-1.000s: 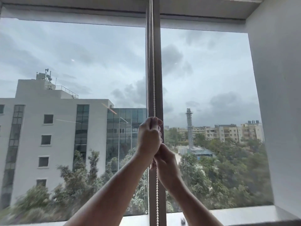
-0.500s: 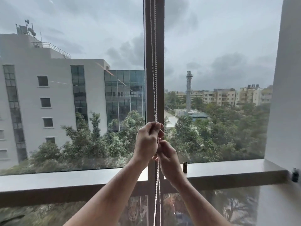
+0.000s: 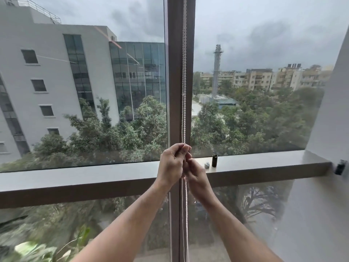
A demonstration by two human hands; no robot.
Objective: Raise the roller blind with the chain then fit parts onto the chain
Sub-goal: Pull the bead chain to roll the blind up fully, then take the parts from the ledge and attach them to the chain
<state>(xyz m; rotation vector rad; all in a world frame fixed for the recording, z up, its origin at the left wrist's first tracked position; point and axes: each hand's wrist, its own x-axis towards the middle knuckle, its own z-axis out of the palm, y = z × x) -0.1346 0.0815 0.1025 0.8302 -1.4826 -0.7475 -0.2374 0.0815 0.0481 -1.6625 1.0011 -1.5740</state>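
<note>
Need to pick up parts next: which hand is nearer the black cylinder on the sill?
Right. The right hand sits just left of the black cylinder; the left hand is farther left, across the chain.

The white beaded chain (image 3: 184, 91) hung in front of the brown vertical window mullion (image 3: 179, 72), with the left hand (image 3: 172, 163) closed around it just above the right hand (image 3: 196, 178). Right of the mullion, on the grey horizontal ledge (image 3: 264, 165), stood a small black cylinder (image 3: 214, 160), with a small silvery part (image 3: 207, 165) just left of it.
</note>
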